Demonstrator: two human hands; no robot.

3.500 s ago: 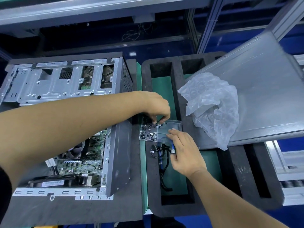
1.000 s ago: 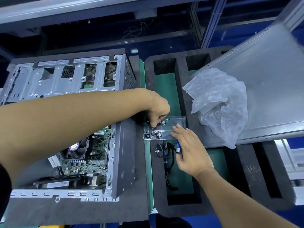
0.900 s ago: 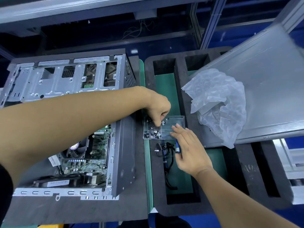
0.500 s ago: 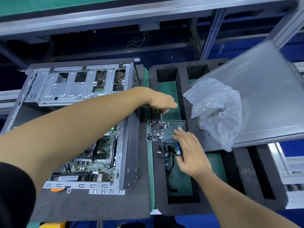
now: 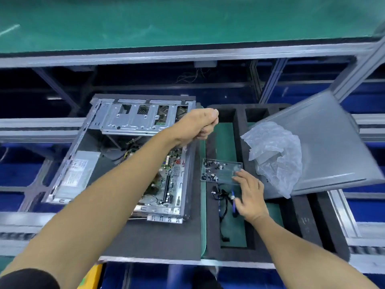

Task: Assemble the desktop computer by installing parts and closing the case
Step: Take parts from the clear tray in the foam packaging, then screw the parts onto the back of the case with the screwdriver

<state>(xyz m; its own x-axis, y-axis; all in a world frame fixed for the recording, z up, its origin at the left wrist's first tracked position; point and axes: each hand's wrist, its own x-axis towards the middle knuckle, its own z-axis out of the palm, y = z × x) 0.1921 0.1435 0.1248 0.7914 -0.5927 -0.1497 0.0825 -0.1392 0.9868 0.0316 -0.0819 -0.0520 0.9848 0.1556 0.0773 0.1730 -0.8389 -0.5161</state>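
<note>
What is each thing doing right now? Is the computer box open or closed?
Case: open, insides showing.
Side panel: off, lying tilted on the foam tray.
Screw box: open, screws inside.
Left hand: raised, fingers curled.
Right hand: fingertips on the screw box.
Plastic bag: crumpled.

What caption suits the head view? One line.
Left hand lifted over open computer case; right hand steadies clear screw tray.

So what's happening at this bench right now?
A person is partway through assembling a desktop PC. The open computer case lies on its side with the motherboard exposed. The left hand, fingers curled, is raised above the case's right edge; whether it holds a screw cannot be seen. The right hand rests its fingers on the clear screw tray in the foam organizer. The side panel is still off, lying under crumpled plastic wrap.
</note>
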